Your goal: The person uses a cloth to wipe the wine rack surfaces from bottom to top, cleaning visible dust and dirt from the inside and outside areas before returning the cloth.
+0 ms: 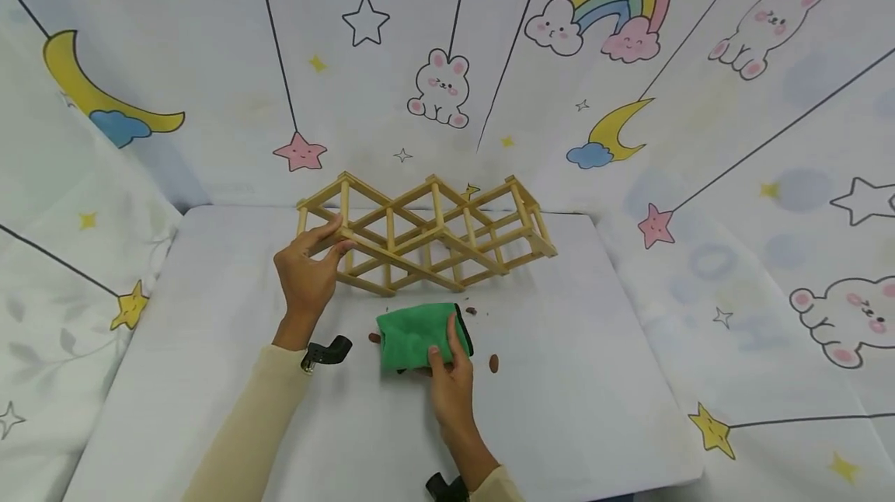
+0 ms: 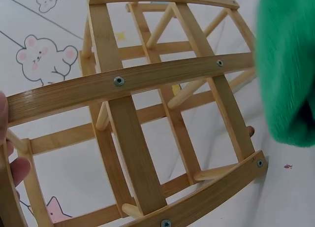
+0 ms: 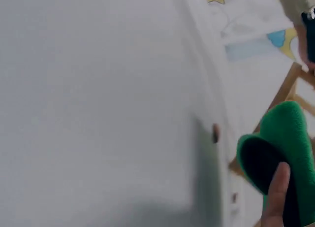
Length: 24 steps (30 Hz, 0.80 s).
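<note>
A folding lattice rack of light wooden slats [image 1: 390, 227] stands near the back of the white table. My left hand [image 1: 308, 273] grips its left end between thumb and fingers; rivets show along the slats [image 2: 167, 73] in the left wrist view. In front of the rack, my right hand [image 1: 453, 387] holds a folded green cloth [image 1: 412, 335] with a black edge by its right side, thumb on top. One finger [image 3: 278, 192] lies along the cloth's dark edge in the right wrist view. Small brown pieces [image 1: 494, 363] lie around the cloth, some partly under it.
The white tabletop [image 1: 573, 409] runs back to a hanging sheet [image 1: 231, 98] printed with rabbits, stars and moons, close behind the rack. More of that sheet flanks the table on both sides. A black wrist device [image 1: 329, 351] sits on the left wrist.
</note>
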### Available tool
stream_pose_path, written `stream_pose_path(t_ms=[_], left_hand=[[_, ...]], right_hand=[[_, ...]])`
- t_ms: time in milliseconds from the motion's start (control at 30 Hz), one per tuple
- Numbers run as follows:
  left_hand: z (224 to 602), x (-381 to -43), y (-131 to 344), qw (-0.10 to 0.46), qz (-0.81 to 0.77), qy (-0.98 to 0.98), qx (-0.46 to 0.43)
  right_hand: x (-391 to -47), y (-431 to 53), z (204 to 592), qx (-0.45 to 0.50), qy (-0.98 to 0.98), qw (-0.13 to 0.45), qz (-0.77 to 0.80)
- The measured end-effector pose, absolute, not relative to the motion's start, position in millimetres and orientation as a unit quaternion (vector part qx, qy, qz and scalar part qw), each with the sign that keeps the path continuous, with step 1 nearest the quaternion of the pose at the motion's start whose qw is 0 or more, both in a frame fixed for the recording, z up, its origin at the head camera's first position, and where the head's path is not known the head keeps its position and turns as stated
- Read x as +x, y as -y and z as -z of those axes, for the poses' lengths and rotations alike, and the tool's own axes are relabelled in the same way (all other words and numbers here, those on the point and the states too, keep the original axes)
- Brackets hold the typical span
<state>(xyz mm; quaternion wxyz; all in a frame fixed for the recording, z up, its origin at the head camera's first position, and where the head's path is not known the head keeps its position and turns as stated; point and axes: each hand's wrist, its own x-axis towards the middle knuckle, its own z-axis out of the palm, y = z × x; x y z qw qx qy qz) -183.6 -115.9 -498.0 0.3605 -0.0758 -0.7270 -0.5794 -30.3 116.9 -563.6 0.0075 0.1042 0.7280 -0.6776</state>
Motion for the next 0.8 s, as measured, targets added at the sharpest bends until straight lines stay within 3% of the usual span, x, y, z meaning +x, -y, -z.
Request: stream_pose_path(t_ms=[267,500,600,733,800], left_hand=[[498,-187,114,0.327,0.609,0.718,-0.083],[494,-190,115,0.317,0.611,0.721,-0.081],[495,-189,117,0.307,0.606,0.73,-0.075],[492,-179,123,0.277,0.55,0.785,-0.066],[488,-170,127,0.256,0.492,0.829,-0.067]], right_hand=[[-38,-129,597,0.171,-0.757,0.016,0.63],[-51,-132,598,0.101,-0.869,-0.011,0.484],[-53,-137,592,0.082,-0.912,0.018,0.401],[-49,-152,575,0.047,-0.924,0.111,0.363],[-47,-162,560,0.026,-0.93,0.113,0.35]])
